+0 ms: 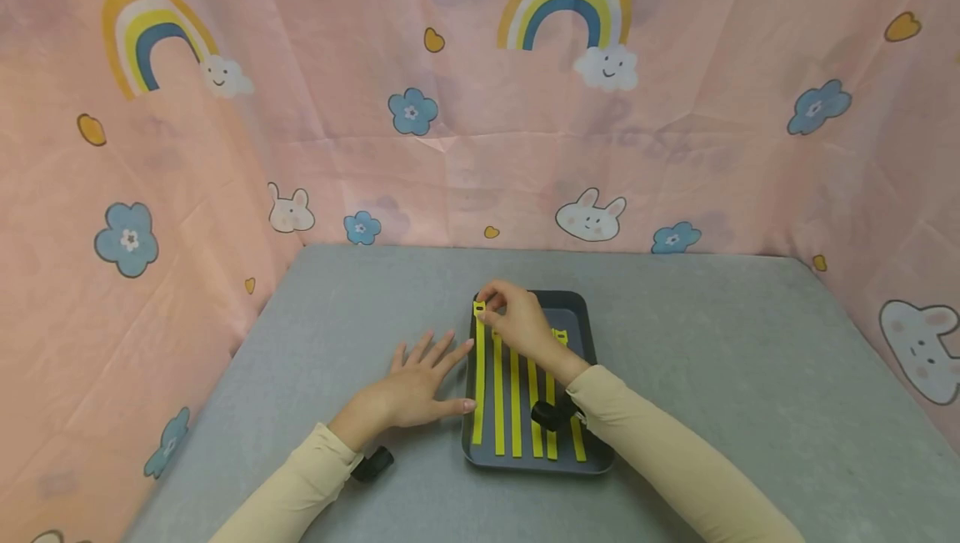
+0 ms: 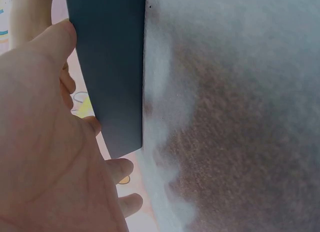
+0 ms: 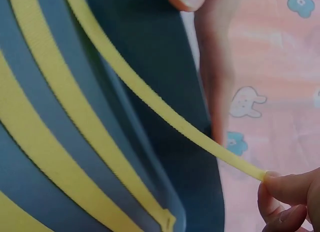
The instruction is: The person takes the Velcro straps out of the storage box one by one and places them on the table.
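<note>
My right hand [image 1: 521, 322] pinches the slotted far end of a yellow hook-and-loop cable tie [image 1: 480, 376] between thumb and fingertips. In the right wrist view that tie [image 3: 150, 97] rises above the wall of the dark grey tray [image 1: 536, 468], its far end in the pinch. My left hand [image 1: 412, 393] lies with spread fingers at the tray's left side, thumb and index fingertip at the rim. From the left wrist, the tray's outer wall [image 2: 110, 77] shows beside the thumb [image 2: 62, 40]. Several more yellow ties [image 1: 516, 409] lie lengthwise in the tray, partly covered by my right hand and wrist.
The tray stands on a grey tabletop [image 1: 735, 359]. A pink printed curtain [image 1: 480, 168] encloses the back and sides. Black wrist cameras sit under both cuffs, the right one [image 1: 551, 415] over the tray's ties.
</note>
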The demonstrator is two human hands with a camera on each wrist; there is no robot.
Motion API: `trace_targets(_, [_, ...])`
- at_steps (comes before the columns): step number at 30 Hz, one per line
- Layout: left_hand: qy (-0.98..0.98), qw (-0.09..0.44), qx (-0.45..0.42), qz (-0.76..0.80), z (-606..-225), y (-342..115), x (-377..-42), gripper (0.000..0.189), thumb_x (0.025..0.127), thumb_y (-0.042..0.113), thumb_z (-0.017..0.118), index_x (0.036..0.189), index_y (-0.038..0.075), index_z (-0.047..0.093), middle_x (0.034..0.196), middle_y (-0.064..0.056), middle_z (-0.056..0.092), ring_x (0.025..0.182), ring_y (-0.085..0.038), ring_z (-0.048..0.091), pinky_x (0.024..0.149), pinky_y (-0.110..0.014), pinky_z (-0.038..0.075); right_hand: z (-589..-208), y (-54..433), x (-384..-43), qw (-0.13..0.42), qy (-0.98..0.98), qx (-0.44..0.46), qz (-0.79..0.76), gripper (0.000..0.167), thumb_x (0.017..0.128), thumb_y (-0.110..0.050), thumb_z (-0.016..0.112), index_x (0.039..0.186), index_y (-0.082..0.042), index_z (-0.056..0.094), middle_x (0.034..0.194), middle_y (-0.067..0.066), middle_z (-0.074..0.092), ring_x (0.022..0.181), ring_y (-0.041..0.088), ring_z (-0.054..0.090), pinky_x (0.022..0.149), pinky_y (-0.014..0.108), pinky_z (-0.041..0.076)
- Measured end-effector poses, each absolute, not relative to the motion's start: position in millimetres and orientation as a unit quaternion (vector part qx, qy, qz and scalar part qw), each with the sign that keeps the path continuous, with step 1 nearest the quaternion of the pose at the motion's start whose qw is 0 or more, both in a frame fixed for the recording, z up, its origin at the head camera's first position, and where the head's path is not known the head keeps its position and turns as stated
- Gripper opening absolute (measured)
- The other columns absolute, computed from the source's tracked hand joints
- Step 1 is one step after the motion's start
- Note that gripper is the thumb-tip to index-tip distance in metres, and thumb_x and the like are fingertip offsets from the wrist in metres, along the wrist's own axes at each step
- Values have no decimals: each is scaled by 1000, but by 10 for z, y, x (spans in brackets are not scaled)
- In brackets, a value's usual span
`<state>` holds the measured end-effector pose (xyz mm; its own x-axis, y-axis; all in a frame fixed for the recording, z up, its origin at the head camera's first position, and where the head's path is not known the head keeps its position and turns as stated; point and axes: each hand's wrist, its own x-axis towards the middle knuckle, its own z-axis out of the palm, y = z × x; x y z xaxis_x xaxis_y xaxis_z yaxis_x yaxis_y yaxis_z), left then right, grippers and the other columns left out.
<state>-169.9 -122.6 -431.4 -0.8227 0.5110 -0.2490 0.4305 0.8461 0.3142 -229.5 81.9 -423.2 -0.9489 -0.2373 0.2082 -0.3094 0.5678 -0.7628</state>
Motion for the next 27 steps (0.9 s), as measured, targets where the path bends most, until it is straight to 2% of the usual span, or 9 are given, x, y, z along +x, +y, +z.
trace_targets(8, [948,158,248,119,-4339,-1223,-1704,87,91,70,50,160,34,12,169,-8,9,156,-40,3,117,-72,6,-4066,851,-2262,42,-870,168,461,15,92,-10,69,107,-12,65,82,6,67,53,13,47,50,26,42])
trace_targets(15, [951,158,241,116,-4356,-1221,-1719,87,90,71,51,160,35,13,169,-6,9,156,-39,3,117,-71,5,-3921,856,-2227,33,-859,167,483,16,92,-11,69,108,-10,65,86,9,69,48,14,42,44,25,37])
trace_targets(27, [951,155,242,114,-4357,-1219,-1707,88,89,73,48,159,37,10,169,-6,8,156,-40,3,117,-71,4,-3731,913,-2189,41,-852,174,493,15,92,-13,70,106,-13,65,87,8,69,54,16,47,52,26,41])
